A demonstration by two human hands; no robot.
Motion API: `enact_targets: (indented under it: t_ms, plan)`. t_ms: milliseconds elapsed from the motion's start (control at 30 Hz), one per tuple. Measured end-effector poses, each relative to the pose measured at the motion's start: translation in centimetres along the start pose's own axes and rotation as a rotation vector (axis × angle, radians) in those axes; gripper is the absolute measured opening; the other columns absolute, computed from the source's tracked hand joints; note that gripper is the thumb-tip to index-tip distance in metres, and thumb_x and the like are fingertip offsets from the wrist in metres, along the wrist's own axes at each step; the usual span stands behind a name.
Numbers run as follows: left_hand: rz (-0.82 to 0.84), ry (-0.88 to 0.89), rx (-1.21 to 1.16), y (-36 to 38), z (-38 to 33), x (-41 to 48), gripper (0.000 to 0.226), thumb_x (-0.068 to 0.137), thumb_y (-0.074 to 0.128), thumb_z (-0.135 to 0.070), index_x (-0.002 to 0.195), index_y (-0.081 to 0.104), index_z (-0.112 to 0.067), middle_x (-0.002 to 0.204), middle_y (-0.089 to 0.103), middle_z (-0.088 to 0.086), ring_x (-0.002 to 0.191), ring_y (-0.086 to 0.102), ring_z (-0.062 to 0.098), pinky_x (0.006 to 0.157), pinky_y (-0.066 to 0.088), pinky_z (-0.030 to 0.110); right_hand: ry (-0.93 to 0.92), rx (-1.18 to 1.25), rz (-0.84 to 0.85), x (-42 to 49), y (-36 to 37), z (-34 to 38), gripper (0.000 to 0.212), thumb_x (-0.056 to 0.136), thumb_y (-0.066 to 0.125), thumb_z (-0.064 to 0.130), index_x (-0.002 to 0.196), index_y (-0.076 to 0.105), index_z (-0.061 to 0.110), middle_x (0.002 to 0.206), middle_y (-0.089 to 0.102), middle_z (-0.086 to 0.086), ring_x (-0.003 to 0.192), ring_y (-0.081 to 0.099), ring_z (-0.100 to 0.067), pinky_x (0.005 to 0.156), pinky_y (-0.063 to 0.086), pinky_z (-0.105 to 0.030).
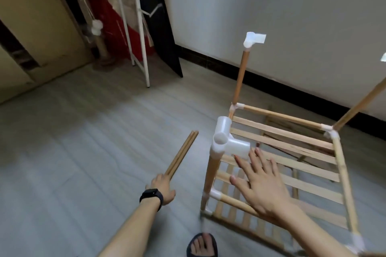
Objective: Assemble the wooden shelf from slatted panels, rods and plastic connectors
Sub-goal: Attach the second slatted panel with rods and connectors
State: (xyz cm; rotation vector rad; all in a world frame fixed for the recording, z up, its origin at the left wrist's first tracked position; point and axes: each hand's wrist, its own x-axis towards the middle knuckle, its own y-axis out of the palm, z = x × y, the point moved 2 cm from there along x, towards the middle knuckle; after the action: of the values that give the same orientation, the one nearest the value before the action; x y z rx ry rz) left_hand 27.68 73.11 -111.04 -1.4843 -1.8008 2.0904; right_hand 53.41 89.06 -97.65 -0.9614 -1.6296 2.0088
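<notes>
left hand (pixel 161 189): our fingers curl round two smooth, round wooden rods (pixel 183 152), held over the grey floor (pixel 83 152).
right hand (pixel 261 181): fingers spread wide, holding nothing, just beside the glossy white plastic connector (pixel 225 142).
slatted panel (pixel 292 152): pale flat strips in the shelf frame (pixel 240 77), on the floor.

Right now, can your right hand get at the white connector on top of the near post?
Probably yes. The right hand is open, its fingertips right beside the connector, with nothing between them. The left hand holds the rods well off to the side.
</notes>
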Motion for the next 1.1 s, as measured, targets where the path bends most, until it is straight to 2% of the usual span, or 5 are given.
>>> enact_targets:
  t_ms: [500,733,867,1033,1100]
  plan:
    - [-0.117,-0.053,-0.111,4.1,-1.8,5.9,0.035,0.103,0.042,-0.021,0.137,0.045,-0.015,0.135,0.058,0.012,0.123,0.055,0.032,0.102,0.047,0.042,-0.060,0.051,-0.064,0.3,1.0,-0.7,0.063,0.093,0.014,0.078,0.143,-0.018,0.058,0.159,-0.033,0.011,0.145,-0.036,-0.011,0.123,-0.011,-0.050]
    - [0.165,-0.013,-0.437,4.9,-2.8,4.2,0.026,0.094,0.057,-0.029,0.110,0.063,-0.009,0.110,0.069,0.011,0.101,0.065,0.027,0.084,0.052,0.032,-0.197,0.036,-0.001,-1.0,1.0,-3.0,0.076,0.086,0.018,0.084,0.131,-0.039,0.063,0.156,-0.040,0.015,0.144,-0.036,-0.009,0.123,-0.011,-0.050]
    - [0.279,-0.011,-0.862,1.8,-3.9,1.0,0.014,0.088,0.063,-0.005,0.100,0.066,0.000,0.074,0.070,0.007,0.065,0.059,0.018,0.060,0.041,0.027,-0.308,-0.089,0.041,-3.2,2.0,-8.0,0.079,0.089,0.023,0.082,0.157,0.001,0.047,0.165,-0.020,0.007,0.151,-0.023,-0.015,0.124,-0.008,-0.049]
    - [0.216,0.087,-1.064,-4.1,-4.0,-3.3,0.016,0.097,0.058,-0.004,0.112,0.055,-0.007,0.084,0.069,0.007,0.070,0.060,0.020,0.060,0.039,0.028,0.131,-0.139,-0.150,-10.7,0.0,-13.4,0.078,0.084,0.009,0.087,0.150,-0.015,0.055,0.164,-0.024,-0.004,0.152,-0.019,-0.027,0.120,-0.015,-0.049]
    - [0.137,0.159,-1.111,-6.7,-4.6,-5.0,0.009,0.098,0.056,-0.005,0.107,0.057,-0.008,0.081,0.067,0.005,0.067,0.058,0.019,0.058,0.036,0.028,0.548,0.130,-0.259,-14.5,0.7,-14.6,0.093,0.085,0.038,0.081,0.157,-0.006,0.041,0.165,-0.019,-0.010,0.152,-0.017,-0.030,0.122,-0.006,-0.056]
